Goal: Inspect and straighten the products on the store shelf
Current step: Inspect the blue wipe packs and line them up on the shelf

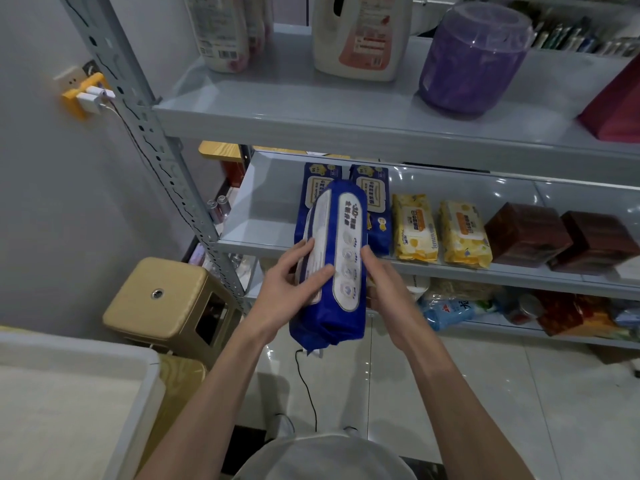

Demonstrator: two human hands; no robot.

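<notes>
Both my left grip [294,284] and right grip [386,289] clasp the blue pack [341,320], best turned label-out and set square on the shelf [266,230].

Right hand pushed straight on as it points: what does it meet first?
Probably the blue wipes packs on the middle shelf; the held pack in the right hand would touch first. Depth unclear.

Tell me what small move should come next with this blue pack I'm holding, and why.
Probably stand the blue pack on the middle shelf, left of the two matching packs. The left hand and right hand hold it off the shelf, and bare shelf shows just left of those packs.
</notes>
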